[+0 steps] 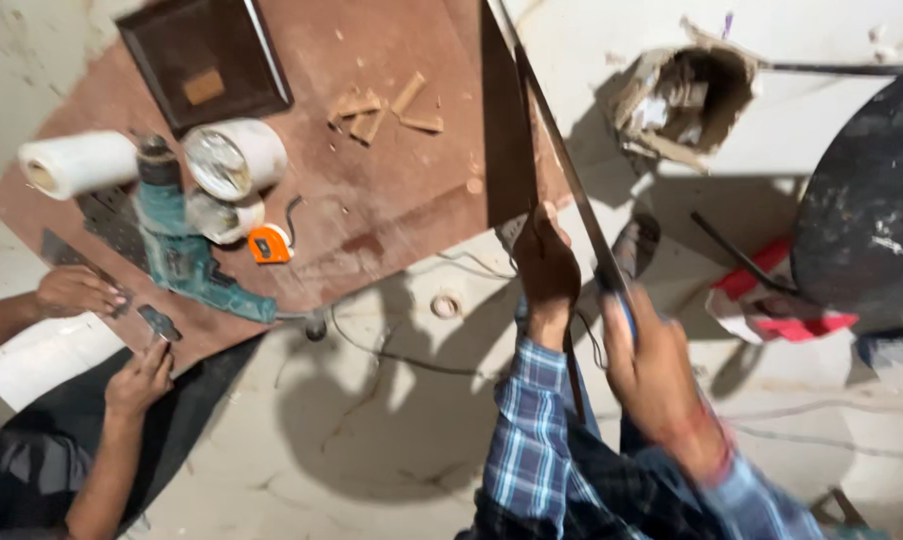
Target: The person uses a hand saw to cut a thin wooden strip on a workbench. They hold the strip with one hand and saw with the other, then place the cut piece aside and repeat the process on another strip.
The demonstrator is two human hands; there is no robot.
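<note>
My left hand (546, 268) is closed around the lower end of a narrow dark plank (503, 130) that runs up to the top edge of the view. Just right of it lies a long thin dark strip (569, 180), slanting from the top down to my right hand (653, 365). That hand is blurred and grips the strip's lower end, where a bit of blue (625, 312) shows. Both my sleeves are blue plaid. The plank overlaps the right edge of a brown plywood sheet (391, 200).
A co-worker's hands (139, 378) at left hold a small metal part (159, 322). On the plywood are a teal power drill (186, 262), white rolls (233, 158), an orange tape measure (269, 243), wood offcuts (383, 105) and a dark tray (206, 60). A broken hole (686, 95) and a black round object (871, 200) are at right.
</note>
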